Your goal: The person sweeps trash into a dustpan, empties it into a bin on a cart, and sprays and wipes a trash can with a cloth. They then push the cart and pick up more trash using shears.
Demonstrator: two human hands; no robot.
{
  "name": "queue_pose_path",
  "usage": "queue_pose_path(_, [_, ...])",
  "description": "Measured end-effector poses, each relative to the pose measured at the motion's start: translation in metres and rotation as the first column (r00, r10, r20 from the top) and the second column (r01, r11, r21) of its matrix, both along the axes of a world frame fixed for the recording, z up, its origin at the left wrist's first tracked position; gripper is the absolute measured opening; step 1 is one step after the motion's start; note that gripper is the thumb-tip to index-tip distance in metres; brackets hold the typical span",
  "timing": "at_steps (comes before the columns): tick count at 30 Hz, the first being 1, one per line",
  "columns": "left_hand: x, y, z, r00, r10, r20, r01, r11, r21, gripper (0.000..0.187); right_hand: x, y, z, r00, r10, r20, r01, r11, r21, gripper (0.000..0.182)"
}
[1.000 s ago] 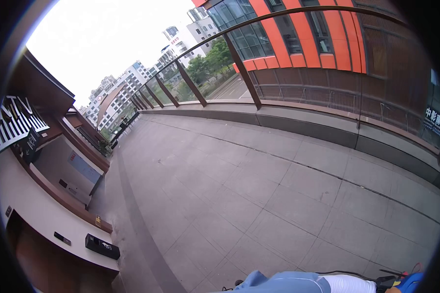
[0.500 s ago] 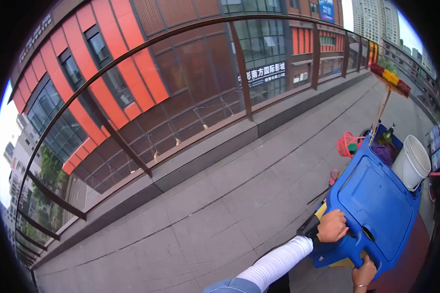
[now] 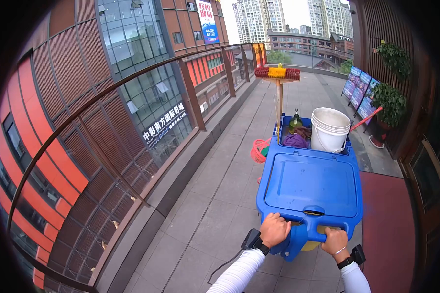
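Note:
A blue cleaning cart [image 3: 310, 183] with a closed lid stands in front of me. My left hand [image 3: 275, 229] is wrapped round the left part of its handle, and my right hand [image 3: 335, 241] grips the right part. In the cart's front tray are a white bucket [image 3: 329, 131], a purple cloth [image 3: 296, 141] and a green spray bottle [image 3: 295, 122]. Upright at the tray's left corner stands a broom [image 3: 278, 100], its red and yellow bristles at the top. From the cart's left side hangs a pink basket [image 3: 260, 150].
A railing [image 3: 190, 93] on a low ledge runs along the left. Grey paving [image 3: 200, 219] stretches ahead, with a red mat [image 3: 386, 219] to the right of the cart. Poster boards [image 3: 361, 93] and a potted plant [image 3: 388, 105] stand farther ahead on the right.
The view has swung to the right and levelled, so the cart now sits nearer the middle. Both hands stay on the handle, and the right wrist and sleeve have come into view.

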State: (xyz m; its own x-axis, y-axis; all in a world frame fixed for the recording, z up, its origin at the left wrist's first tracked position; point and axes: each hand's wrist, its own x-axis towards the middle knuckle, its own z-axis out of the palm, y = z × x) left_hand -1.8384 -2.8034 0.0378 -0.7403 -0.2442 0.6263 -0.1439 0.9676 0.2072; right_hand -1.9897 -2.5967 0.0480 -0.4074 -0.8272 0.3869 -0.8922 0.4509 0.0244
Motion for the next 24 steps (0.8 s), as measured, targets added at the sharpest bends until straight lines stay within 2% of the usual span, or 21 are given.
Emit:
queue_pose_path(6, [-0.019, -0.029, -0.02, 0.998, -0.049, -0.029, 0.048, 0.998, -0.029, 0.029, -0.012, -0.024, -0.024, 0.995, -0.003, -0.097, -0.009, 0.992, -0.126, 0.016])
queue_pose_path(12, [-0.05, -0.09, -0.035, 0.993, -0.098, -0.06, 0.095, 0.995, -0.039, 0.03, -0.036, -0.079, -0.045, 0.991, -0.071, -0.115, 0.056, 0.99, -0.129, 0.018])
queue_pose_path(18, [-0.186, -0.203, -0.05, 0.99, -0.135, -0.029, 0.133, 0.99, -0.04, 0.029, -0.168, -0.19, -0.054, 0.988, -0.102, -0.118, 0.086, 0.988, -0.131, 0.015])
queue_pose_path(24, [-0.313, -0.291, -0.038, 0.987, -0.155, -0.053, 0.153, 0.988, -0.038, 0.031, -0.297, -0.275, -0.044, 0.992, -0.059, -0.112, 0.043, 0.99, -0.135, 0.016])
